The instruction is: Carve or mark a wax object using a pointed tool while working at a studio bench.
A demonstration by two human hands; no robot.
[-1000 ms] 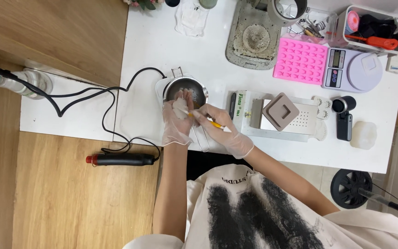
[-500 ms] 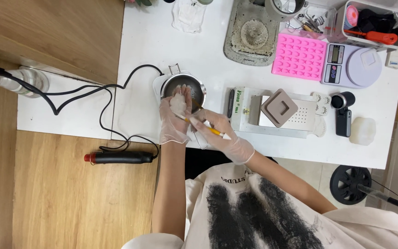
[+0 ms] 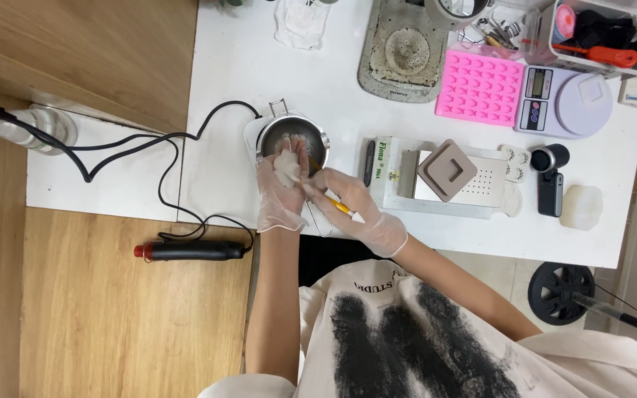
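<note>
- Left hand (image 3: 280, 197), clear glove, over the small metal pot (image 3: 293, 140); fingers curled around a white lump (image 3: 286, 169), held right at the pot's 6 o'clock rim.
- Right hand (image 3: 355, 210), also gloved, closed in a pen-style grip on a thin yellow-handled tool (image 3: 338, 207); the tip points toward 10 o'clock at the lump. Tip looks to touch the lump, but it's too small to be sure.
- The two hands touch at the fingertips, just at the pot's near edge.
- Pot sits on a white table (image 3: 245, 66), on a small white base; a wire handle sticks out at 12 o'clock.
- Black cable (image 3: 178, 136) runs from the pot's 9 o'clock side across to the left, past a clear bottle (image 3: 35, 127).
- Black heat gun with red end (image 3: 189, 251) lies on the wooden floor side, at 7 o'clock of the pot.
- At 3 o'clock of the hands: black pen-like stick (image 3: 369, 162), then a white tray with a taupe square mould (image 3: 447, 170).
- At 1–2 o'clock: grey dirty tray (image 3: 399, 51), pink silicone mould (image 3: 480, 88), lilac digital scale (image 3: 568, 101).
</note>
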